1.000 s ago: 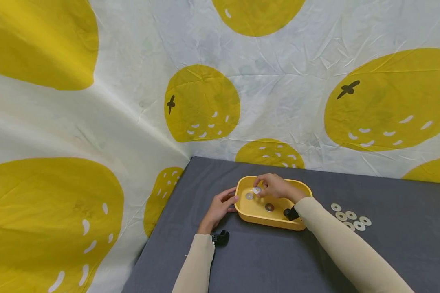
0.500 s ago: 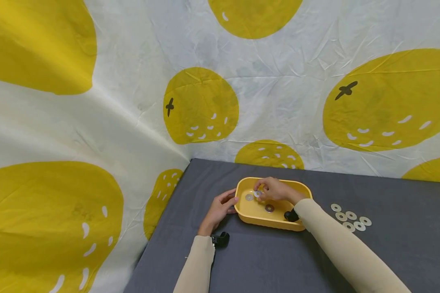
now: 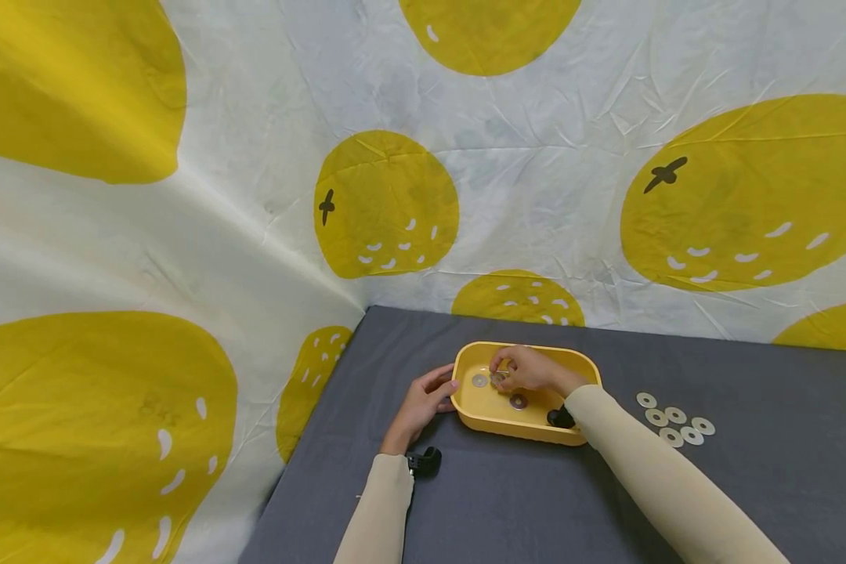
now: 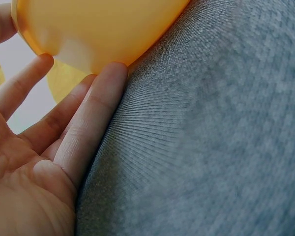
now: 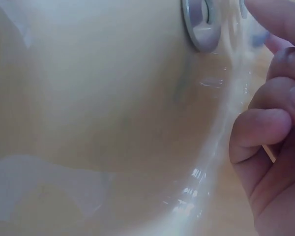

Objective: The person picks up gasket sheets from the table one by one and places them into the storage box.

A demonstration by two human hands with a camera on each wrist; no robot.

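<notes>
In the head view, a yellow plastic tray with rounded corners [image 3: 522,429] stands on a dark grey cloth-covered table [image 3: 507,501]. The left hand [image 3: 421,398] is at the left end of the tray, its fingers quite straight and touching this end from outside, not closed around it. The right hand [image 3: 530,370] is over the inside of the tray, and its thumb and fingers pinch a small silver ring-shaped disc [image 3: 499,377], close above the tray floor. Two similar discs lie inside the tray: one pale disc [image 3: 479,381] toward its left end, one darker disc [image 3: 518,401] near its middle. A group of pale flat ring discs [image 3: 671,437] lies to the right of the tray. In the left wrist view, extended fingertips [image 4: 113,73] rest against the outer wall of the tray. In the right wrist view, one shiny disc shows in the tray beside the right hand; the pinched disc is hardly visible, at the picture's upper edge.
</notes>
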